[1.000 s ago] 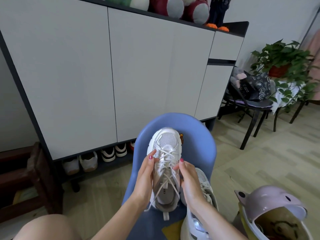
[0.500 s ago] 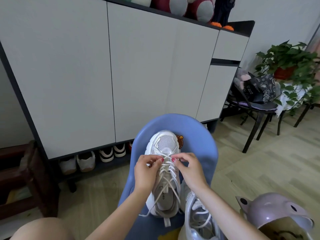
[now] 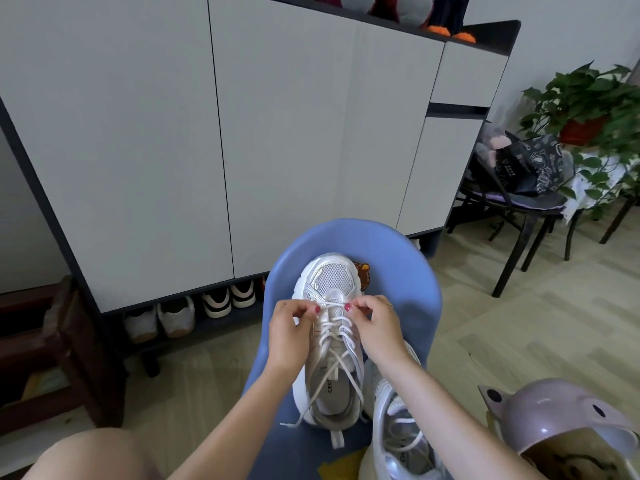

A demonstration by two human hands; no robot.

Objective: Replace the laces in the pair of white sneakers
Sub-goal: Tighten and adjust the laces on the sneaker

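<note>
A white sneaker (image 3: 329, 278) lies toe-away on a blue chair seat (image 3: 412, 282). Its white lace (image 3: 332, 344) crosses the eyelets, with loose ends trailing toward the heel. My left hand (image 3: 289, 336) pinches the lace at the lowest eyelet row on the shoe's left side. On the shoe's right side, my right hand (image 3: 377, 329) pinches the same row. A second white sneaker (image 3: 401, 438) lies at the lower right, partly hidden by my right forearm, with laces loose inside it.
A tall white cabinet (image 3: 277, 133) stands close ahead with several shoes (image 3: 194, 311) in its bottom gap. A pink lidded bin (image 3: 561, 427) sits at lower right, a black chair with bags (image 3: 519, 178) and a plant (image 3: 588, 98) at right. Dark wooden stool (image 3: 52, 358) at left.
Both hands moved from the sides of the shoe up toward its toe and now pinch the lace at the lowest row. The view tilted slightly down.
</note>
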